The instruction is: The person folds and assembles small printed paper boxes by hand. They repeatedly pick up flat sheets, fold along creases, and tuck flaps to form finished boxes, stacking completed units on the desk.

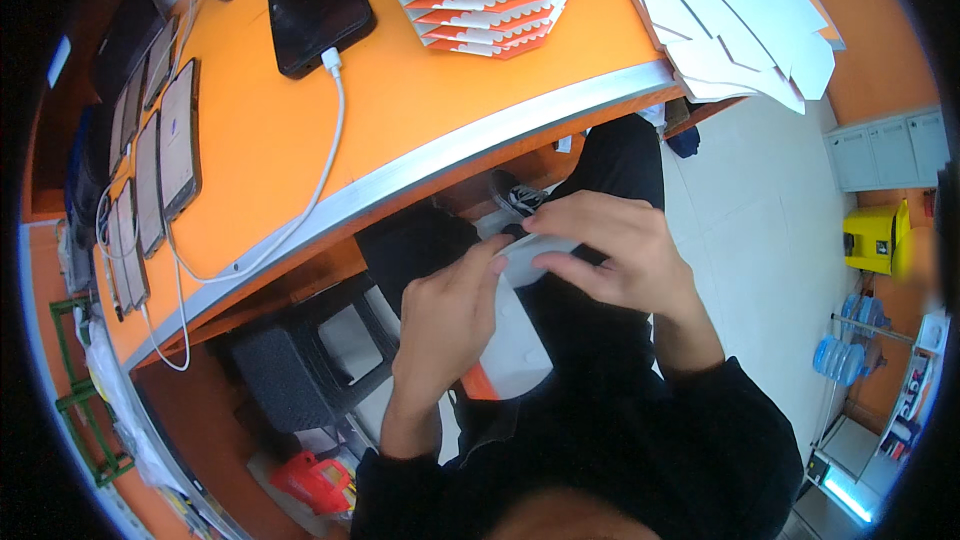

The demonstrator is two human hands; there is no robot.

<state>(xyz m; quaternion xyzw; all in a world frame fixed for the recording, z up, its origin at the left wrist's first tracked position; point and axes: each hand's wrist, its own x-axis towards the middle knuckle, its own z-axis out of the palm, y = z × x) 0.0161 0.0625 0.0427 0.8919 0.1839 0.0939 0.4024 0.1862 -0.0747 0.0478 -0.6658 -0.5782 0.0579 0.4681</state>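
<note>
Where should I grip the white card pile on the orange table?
Probably take the white card pile by its near edge, coming from the front: the pieces lie flat and fanned, and that edge juts past the orange table, leaving room underneath to pinch.

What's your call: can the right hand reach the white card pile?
Probably yes: nothing visible blocks the white card pile overhanging the table edge, though the right hand is busy at the white-and-orange piece.

Smooth paper (518,345), glossy phone (318,2), metal desk edge (425,167)
</note>
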